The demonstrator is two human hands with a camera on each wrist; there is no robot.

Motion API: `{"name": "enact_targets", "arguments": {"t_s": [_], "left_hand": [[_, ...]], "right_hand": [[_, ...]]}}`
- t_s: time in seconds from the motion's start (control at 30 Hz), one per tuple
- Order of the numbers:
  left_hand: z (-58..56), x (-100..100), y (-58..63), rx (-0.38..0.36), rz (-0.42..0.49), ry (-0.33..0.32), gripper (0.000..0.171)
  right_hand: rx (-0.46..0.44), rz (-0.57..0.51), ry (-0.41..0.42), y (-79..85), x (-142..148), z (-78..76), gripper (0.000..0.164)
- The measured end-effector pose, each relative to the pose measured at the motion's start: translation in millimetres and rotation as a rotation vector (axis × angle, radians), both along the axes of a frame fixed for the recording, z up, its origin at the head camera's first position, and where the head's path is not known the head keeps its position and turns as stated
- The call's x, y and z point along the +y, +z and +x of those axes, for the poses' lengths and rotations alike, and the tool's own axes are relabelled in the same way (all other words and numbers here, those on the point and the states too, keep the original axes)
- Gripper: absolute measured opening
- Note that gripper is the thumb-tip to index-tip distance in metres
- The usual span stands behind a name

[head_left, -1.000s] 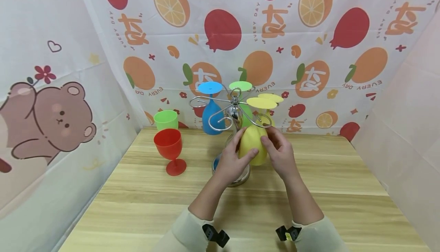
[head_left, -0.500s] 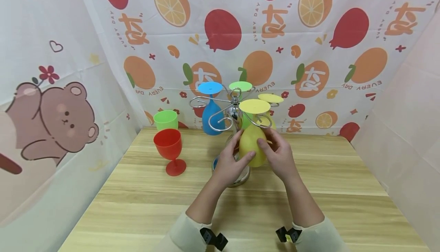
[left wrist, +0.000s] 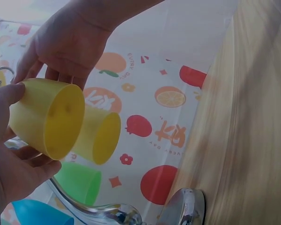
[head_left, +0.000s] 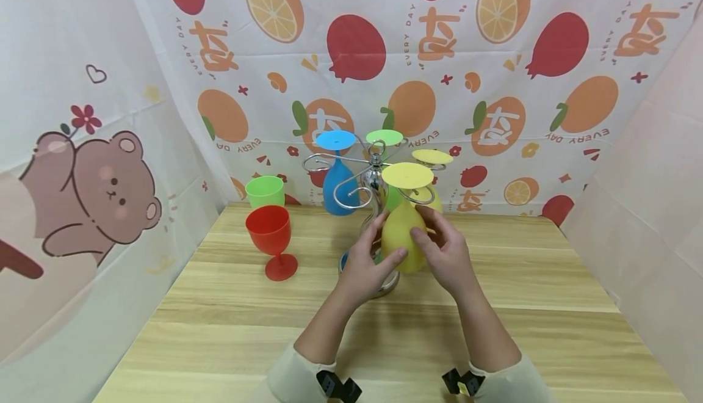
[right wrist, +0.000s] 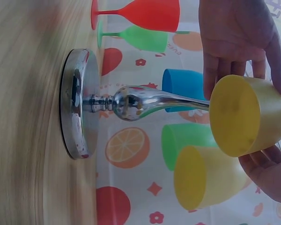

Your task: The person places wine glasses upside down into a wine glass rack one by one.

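Observation:
A yellow goblet (head_left: 403, 235) hangs upside down between my hands, its round foot over the front right hook of the chrome goblet rack (head_left: 373, 178). My left hand (head_left: 365, 265) holds the bowl from the left, thumb across its front. On the other side, my right hand (head_left: 447, 253) grips the bowl with its thumb in front and fingers behind. The left wrist view shows the goblet's open mouth (left wrist: 64, 122) facing the table. Behind it, a second yellow goblet (right wrist: 210, 176), a green goblet (head_left: 384, 138) and a blue goblet (head_left: 339, 189) hang inverted on the rack.
A red goblet (head_left: 269, 232) stands upright on the wooden table (head_left: 219, 317), left of the rack. Just behind it is an upright green goblet (head_left: 266, 189). The rack's round chrome base (right wrist: 79, 103) sits on the table. A fruit-patterned cloth (head_left: 357, 49) hangs behind.
The held yellow goblet has gone from tilted to more upright-inverted, its foot shifting left and its bowl slightly lower. Both hands stay around the bowl.

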State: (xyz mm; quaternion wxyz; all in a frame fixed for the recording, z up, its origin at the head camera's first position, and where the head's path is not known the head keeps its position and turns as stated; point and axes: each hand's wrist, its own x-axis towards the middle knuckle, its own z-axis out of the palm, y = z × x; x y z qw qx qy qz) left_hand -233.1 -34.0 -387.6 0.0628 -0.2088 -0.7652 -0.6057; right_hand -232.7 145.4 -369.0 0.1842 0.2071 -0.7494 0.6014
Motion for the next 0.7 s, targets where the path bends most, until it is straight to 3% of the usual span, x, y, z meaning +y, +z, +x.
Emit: {"name": "enact_targets", "arguments": {"t_s": [0.33,0.7], "left_hand": [[3.6,0.1,-0.7,0.066,0.01,-0.046,0.07],[6.1,1.4,-2.5,0.044,0.001,-0.053,0.069]], "right_hand": [[-0.002,0.006,-0.029,-1.6,2.7,7.4,0.04],[0.016,0.021,-0.043,-5.0,6.9,11.1,0.04]]}}
